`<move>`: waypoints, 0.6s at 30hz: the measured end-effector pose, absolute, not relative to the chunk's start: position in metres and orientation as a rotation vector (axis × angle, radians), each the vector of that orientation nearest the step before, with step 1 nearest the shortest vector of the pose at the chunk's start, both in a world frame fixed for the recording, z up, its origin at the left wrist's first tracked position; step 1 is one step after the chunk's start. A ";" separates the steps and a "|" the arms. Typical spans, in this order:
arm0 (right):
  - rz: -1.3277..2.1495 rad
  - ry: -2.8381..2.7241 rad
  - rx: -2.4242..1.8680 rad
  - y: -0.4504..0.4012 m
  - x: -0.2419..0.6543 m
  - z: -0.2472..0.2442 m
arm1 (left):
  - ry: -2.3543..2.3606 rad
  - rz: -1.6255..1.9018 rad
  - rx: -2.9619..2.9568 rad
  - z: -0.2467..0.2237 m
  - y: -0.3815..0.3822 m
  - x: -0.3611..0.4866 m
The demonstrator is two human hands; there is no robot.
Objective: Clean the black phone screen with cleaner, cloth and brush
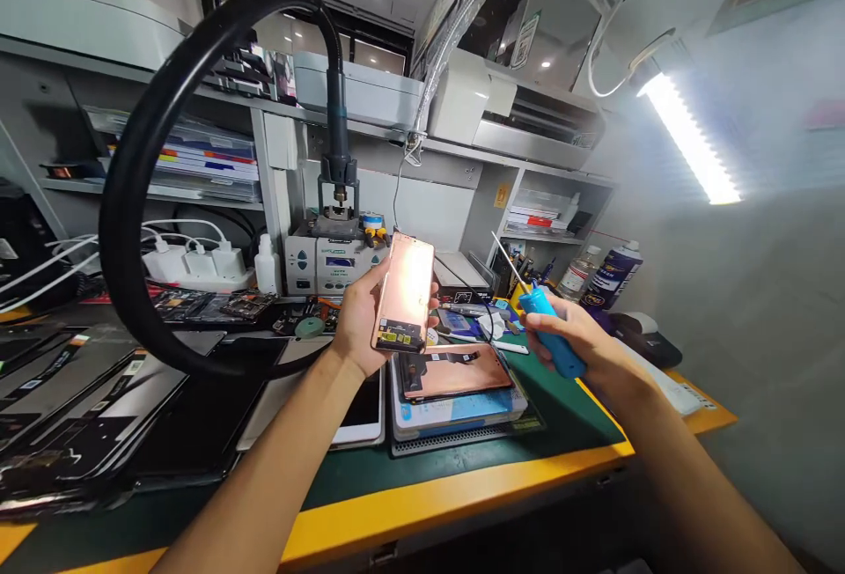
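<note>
My left hand (360, 314) is closed around a phone screen panel (407, 279), held upright over the bench. The panel's copper-coloured back faces me, with a black strip and yellow connector parts at its lower end. To the right, my right hand (574, 336) grips a blue handheld tool (554, 341) with a long thin metal rod at its tip. The rod points up and left, apart from the panel. Below the two hands, a second copper-backed screen panel (462, 370) lies on a blue-and-white box (455, 411).
Several large dark screens (59, 415) cover the bench's left side. A thick black hose (125, 204) loops in front of a soldering station (340, 264). A lit lamp (693, 138) hangs at upper right, above a spray can (613, 275) and a clear bottle (579, 272).
</note>
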State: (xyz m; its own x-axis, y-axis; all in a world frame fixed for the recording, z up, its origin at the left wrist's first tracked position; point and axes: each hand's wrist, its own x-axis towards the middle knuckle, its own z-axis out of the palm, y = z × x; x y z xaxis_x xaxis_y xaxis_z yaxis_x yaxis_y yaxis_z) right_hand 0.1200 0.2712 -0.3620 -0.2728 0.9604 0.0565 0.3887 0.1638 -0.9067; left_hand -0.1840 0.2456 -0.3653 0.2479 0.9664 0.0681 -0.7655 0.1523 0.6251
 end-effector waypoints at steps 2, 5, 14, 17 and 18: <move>1.291 -1.852 -1.148 0.270 0.098 -0.356 | 0.418 1.289 0.642 -0.364 0.247 -0.189; 1.481 -1.899 -0.981 0.278 0.074 -0.349 | 0.452 1.294 0.676 -0.363 0.249 -0.197; 1.957 -1.673 -0.727 0.288 0.081 -0.367 | 0.496 1.342 0.786 -0.359 0.251 -0.213; 1.984 -1.759 -0.677 0.284 0.086 -0.370 | 0.526 1.361 0.809 -0.357 0.248 -0.208; 1.997 -1.782 -0.678 0.283 0.086 -0.370 | 0.536 1.361 0.815 -0.357 0.248 -0.206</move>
